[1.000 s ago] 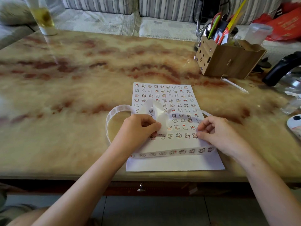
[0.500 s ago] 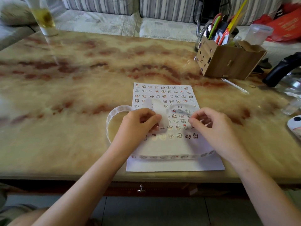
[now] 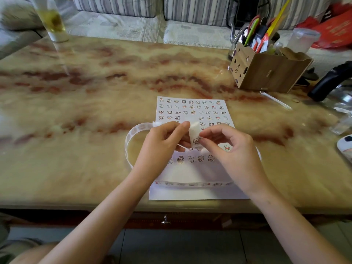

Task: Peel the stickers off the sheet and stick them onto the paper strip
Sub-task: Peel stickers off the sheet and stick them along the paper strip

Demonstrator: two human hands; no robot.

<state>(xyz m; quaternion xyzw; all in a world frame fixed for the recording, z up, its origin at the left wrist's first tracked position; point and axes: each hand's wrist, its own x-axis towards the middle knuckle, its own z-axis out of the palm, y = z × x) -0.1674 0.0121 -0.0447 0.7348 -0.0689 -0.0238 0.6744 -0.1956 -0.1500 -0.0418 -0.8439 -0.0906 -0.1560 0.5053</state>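
Your left hand (image 3: 163, 144) grips the free end of the paper strip (image 3: 194, 130). Thumb and curled fingers clamp it at its left edge, so that end is lifted off the sheet (image 3: 190, 111), long axis roughly upright, printed face toward you. Your right hand (image 3: 234, 149) is pinched, thumb against forefinger, right at the sticker (image 3: 196, 140) on the lower part of that lifted end. Can't tell if the sticker is fully down or only tacked at one edge; your fingertips cover its right side.

Key relation: the sticker sits directly off your right fingertips, toward your left hand, in the gap between the two hands. The right hand is the nearer one for pressing; the left only backs the strip. The rest of the strip loops out past the outer side of your left hand onto the worktop (image 3: 95, 115). It then runs crosswise under both wrists along the near part of the sheet, with a row of stickers already on it.

Judgement: you're at the stick-down step. Press along the strip's length and back it with your left fingers, since that end hangs in the air with nothing firm behind it. More stickers lie on the sheet just below and beyond both hands. Many rows are left, so the task looks far from done. Risk: rubbing sideways could twist the strip end or crease the sticker.
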